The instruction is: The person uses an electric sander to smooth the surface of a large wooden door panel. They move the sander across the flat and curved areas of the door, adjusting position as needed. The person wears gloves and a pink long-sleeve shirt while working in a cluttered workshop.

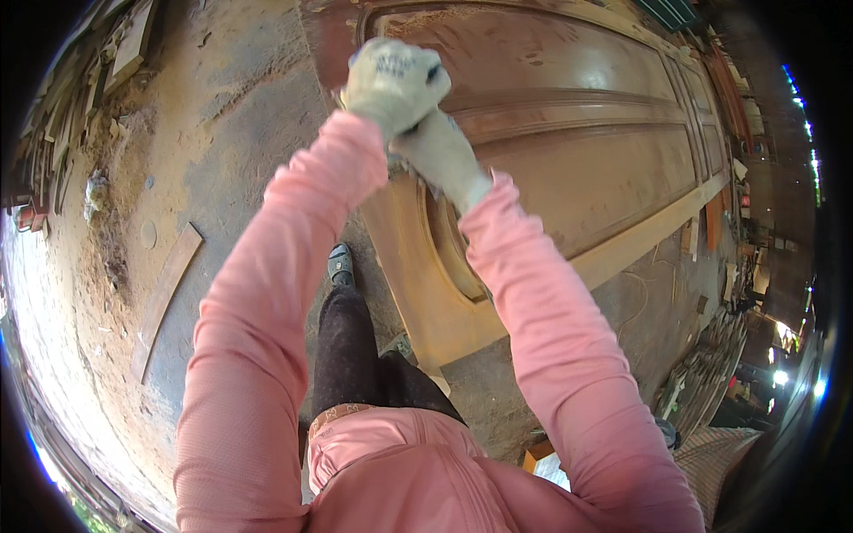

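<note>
Left hand (395,84) and right hand (442,160) overlapping above door's (577,182) left edge | grasp: cannot tell | seemingly working two-handed | next: probably needing steadiness

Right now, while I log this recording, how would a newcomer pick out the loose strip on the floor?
Start at the big panelled brown door at upper right. Go left across the dusty floor, past the pink left sleeve. The long, narrow strip lies there alone, unlike the piled boards at upper left.

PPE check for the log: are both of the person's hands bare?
No: the left hand and the right hand both wear off-white, close-fitting gloves.
</note>
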